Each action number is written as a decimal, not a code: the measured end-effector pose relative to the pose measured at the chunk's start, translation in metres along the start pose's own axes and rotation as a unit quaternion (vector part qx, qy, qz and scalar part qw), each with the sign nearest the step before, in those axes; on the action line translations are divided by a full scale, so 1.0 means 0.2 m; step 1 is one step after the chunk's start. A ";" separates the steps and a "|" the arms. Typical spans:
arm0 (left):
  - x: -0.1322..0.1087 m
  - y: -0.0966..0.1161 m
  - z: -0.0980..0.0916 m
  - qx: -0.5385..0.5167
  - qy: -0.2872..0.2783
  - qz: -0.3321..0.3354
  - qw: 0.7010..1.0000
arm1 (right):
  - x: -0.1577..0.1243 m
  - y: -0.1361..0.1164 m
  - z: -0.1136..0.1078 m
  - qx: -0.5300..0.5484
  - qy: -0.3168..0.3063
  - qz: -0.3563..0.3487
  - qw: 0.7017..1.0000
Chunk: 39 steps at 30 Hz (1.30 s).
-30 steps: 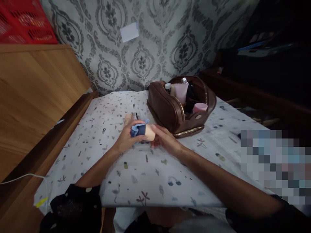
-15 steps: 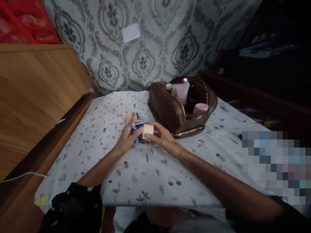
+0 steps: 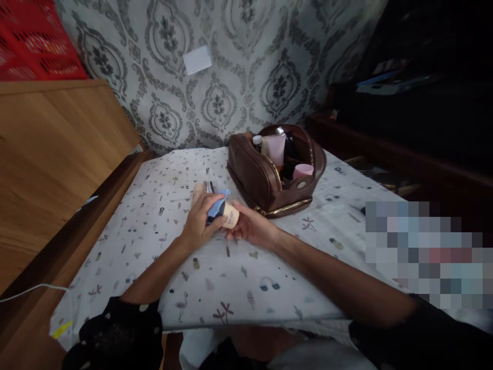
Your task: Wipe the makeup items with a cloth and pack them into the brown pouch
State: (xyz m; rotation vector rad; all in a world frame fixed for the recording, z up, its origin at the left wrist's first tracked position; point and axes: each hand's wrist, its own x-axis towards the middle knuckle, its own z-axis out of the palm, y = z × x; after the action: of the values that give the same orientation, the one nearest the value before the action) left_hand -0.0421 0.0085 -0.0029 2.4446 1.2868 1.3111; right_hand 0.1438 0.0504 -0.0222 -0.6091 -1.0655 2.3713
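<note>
My left hand (image 3: 200,218) is closed on a blue cloth (image 3: 216,206) and presses it against a small beige tube (image 3: 231,217). My right hand (image 3: 248,226) grips the same beige tube from the right side. Both hands rest on the patterned white sheet (image 3: 215,277) just in front of an open brown toiletry bag (image 3: 262,177). The bag holds a pink tube (image 3: 275,147), a pink jar (image 3: 303,170) and a white-capped bottle (image 3: 257,140). Another beige tube (image 3: 197,191) lies on the sheet behind my left hand.
A wooden board (image 3: 57,154) stands along the left with a red crate (image 3: 34,46) on top. Patterned wallpaper with a white paper note (image 3: 196,59) is behind. Dark furniture (image 3: 416,128) stands at the right. A white cable (image 3: 34,290) lies at lower left.
The hands have turned the beige tube and rubbed the cloth over it; the view has shifted slightly, so everything sits a little further left.
</note>
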 end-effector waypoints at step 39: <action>0.00 0.01 -0.04 0.023 -0.026 0.025 0.999 | -0.04 0.06 0.02 -0.054 0.056 -0.165 0.983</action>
State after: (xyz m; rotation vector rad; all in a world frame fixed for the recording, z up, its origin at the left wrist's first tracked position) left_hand -0.0469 0.0041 0.0031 2.5393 1.2654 1.2341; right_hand 0.1446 0.0375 -0.0275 -0.5487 -1.1509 1.9820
